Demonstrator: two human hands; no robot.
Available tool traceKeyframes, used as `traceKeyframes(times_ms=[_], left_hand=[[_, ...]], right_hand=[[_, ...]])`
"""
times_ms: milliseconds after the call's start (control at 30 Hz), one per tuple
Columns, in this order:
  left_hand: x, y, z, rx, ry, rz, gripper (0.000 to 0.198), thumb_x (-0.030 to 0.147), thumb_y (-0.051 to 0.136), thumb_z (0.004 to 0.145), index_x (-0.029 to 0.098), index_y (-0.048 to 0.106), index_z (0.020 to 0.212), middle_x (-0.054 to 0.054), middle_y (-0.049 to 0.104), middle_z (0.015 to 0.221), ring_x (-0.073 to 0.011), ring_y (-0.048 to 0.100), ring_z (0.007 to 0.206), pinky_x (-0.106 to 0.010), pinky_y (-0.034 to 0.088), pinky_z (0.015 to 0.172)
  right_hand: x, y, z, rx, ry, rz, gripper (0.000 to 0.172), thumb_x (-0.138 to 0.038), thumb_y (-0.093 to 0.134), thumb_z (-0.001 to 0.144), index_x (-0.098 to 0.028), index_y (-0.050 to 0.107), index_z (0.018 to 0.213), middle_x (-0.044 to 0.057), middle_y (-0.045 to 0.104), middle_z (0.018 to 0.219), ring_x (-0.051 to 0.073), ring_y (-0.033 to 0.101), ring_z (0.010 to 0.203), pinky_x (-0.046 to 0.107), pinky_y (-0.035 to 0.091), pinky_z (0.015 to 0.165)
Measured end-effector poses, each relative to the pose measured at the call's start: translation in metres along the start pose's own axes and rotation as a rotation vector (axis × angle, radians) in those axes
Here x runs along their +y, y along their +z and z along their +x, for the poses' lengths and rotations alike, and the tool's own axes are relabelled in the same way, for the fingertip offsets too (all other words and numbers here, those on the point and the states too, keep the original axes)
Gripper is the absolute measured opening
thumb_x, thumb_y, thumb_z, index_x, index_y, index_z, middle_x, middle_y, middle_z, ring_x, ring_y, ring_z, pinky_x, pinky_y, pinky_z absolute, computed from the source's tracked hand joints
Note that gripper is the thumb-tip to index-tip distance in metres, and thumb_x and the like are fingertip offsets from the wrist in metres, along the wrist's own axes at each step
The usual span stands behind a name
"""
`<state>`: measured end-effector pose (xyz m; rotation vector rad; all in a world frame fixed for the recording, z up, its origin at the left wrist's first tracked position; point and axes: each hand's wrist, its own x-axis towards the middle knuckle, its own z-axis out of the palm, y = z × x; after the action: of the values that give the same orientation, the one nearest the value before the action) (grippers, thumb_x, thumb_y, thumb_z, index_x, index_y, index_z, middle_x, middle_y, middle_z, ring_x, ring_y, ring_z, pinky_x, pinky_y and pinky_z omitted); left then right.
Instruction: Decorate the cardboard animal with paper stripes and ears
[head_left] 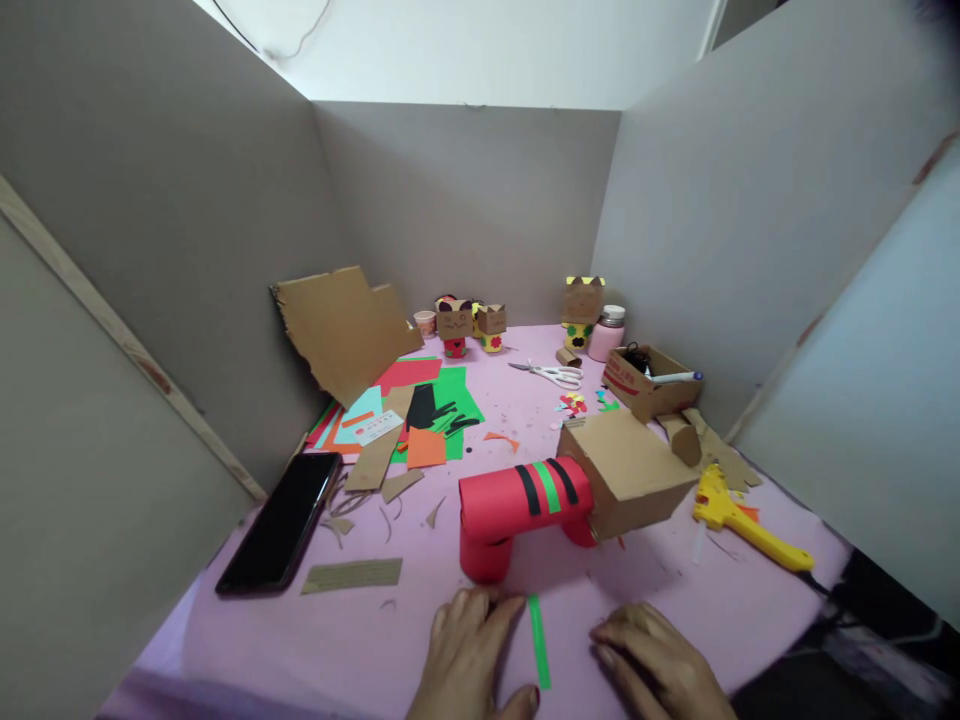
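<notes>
I judge this strip work: left hand spread wide beside the green strip, right hand narrow, contents unclear; lifting calls for a fingertip pinch.

The left hand and right hand are cropped below, print on the white card unreadable.
</notes>
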<state>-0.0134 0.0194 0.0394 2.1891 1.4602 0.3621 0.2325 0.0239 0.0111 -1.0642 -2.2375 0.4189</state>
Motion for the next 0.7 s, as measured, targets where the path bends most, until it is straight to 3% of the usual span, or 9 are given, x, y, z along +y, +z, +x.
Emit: traceKeyframes(times_ms=[233, 467, 567, 700], left_hand=[[-0.016, 0.013, -0.006, 0.129, 0.095, -0.024, 0.044, 0.035, 0.060, 0.079, 0.022, 0.054, 0.121, -0.011, 0.060, 0.112, -0.0284, 0.055, 0.104, -0.046, 0.047, 0.087], [-0.013, 0.015, -0.008, 0.274, 0.091, -0.047, 0.035, 0.034, 0.065, 0.077, 0.024, 0.060, 0.110, -0.006, 0.064, 0.102, -0.0249, 0.058, 0.097, -0.040, 0.048, 0.082], [-0.013, 0.017, -0.007, 0.270, 0.109, -0.053, 0.033, 0.034, 0.064, 0.078, 0.025, 0.061, 0.110, -0.006, 0.065, 0.101, -0.0239, 0.059, 0.095, -0.038, 0.049, 0.081], [-0.012, 0.017, -0.007, 0.323, 0.078, -0.081, 0.030, 0.034, 0.061, 0.081, 0.026, 0.061, 0.109, -0.005, 0.065, 0.099, -0.0234, 0.059, 0.093, -0.038, 0.049, 0.080]], right_hand=[[-0.013, 0.012, 0.047, -0.139, 0.248, 0.091, 0.023, -0.017, 0.044, 0.089, -0.016, 0.067, 0.093, 0.010, 0.065, 0.085, 0.022, 0.062, 0.083, 0.038, 0.051, 0.074], [-0.020, 0.013, 0.062, -0.293, 0.249, -0.009, 0.029, -0.020, 0.041, 0.092, -0.024, 0.067, 0.102, 0.008, 0.063, 0.089, 0.022, 0.061, 0.087, 0.035, 0.048, 0.075], [-0.020, 0.010, 0.066, -0.341, 0.220, -0.058, 0.031, -0.019, 0.042, 0.091, -0.031, 0.066, 0.107, 0.006, 0.064, 0.090, 0.021, 0.062, 0.085, 0.032, 0.047, 0.072], [-0.019, 0.008, 0.071, -0.357, 0.191, -0.067, 0.027, -0.022, 0.045, 0.091, -0.032, 0.068, 0.100, 0.003, 0.065, 0.085, 0.019, 0.063, 0.080, 0.027, 0.045, 0.068]])
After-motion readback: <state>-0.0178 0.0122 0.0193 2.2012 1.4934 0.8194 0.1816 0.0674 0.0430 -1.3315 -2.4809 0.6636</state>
